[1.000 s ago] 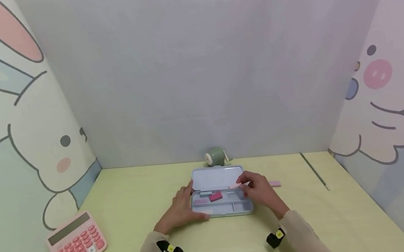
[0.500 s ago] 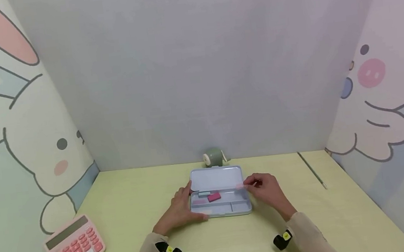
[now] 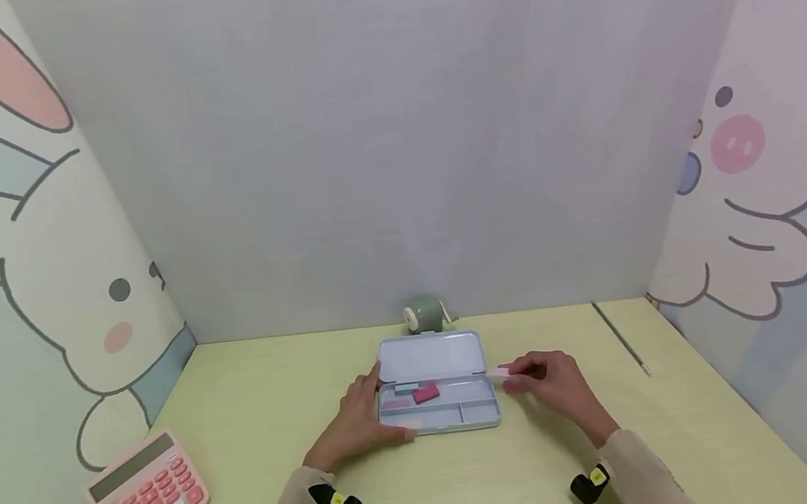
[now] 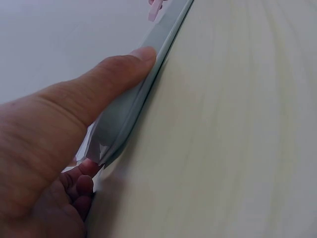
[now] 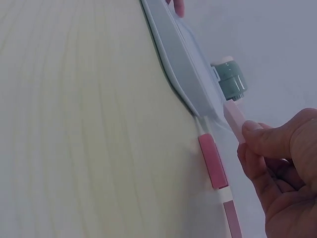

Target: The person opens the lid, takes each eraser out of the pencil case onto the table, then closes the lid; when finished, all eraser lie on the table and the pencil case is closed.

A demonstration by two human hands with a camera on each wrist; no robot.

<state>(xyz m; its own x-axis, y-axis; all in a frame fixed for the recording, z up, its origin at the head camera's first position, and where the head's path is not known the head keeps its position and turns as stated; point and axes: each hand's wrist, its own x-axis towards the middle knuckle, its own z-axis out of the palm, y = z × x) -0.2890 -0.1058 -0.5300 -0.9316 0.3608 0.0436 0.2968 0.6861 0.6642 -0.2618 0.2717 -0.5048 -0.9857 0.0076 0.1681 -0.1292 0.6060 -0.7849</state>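
Note:
A pale blue pencil case lies with its lid raised at the back. My left hand grips its left end, the thumb along the front wall and the fingers round the side. In its back compartment sit a magenta eraser, a small teal block and a lilac block. My right hand pinches a pale pink eraser between thumb and fingers, just right of the case. On the table below that hand lies a dark pink block with a white and mauve part, hidden in the head view.
Behind the case stands a green pencil sharpener with a crank. A pink calculator lies at the left, and a dark green pencil at the right. A pale curtain-like wall rises at the table's back edge.
My right hand has drawn rightward from over the case to beside its right end, carrying the pale pink eraser. The left hand keeps its hold on the case.

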